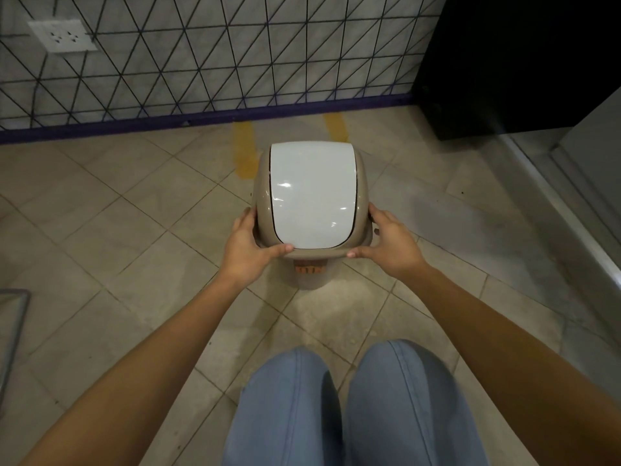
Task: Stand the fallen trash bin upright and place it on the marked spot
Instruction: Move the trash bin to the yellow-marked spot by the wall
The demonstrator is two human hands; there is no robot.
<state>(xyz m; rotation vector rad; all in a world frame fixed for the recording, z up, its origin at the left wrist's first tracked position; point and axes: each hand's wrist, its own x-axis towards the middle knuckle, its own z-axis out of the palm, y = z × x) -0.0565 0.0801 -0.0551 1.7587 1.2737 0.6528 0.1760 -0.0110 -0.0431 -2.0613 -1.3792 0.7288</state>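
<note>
A beige trash bin with a white swing lid (pixel 312 196) stands upright on the tiled floor, seen from above. My left hand (pixel 250 245) grips the left side of its rim, thumb on the near edge. My right hand (pixel 386 240) grips the right side the same way. Two yellow tape strips mark the floor beyond the bin: the left strip (pixel 244 149) runs beside the bin's far left corner, and the right strip (pixel 335 126) shows above the lid. The bin hides part of the marked area.
A wall with a black triangle grid (pixel 201 62) and a purple baseboard runs behind the marks. A dark cabinet (pixel 510 62) stands at the right, with a metal ledge (pixel 571 210) below it. My knees in blue trousers (pixel 353 398) are at the bottom. A metal frame (pixel 13 324) sits at the left edge.
</note>
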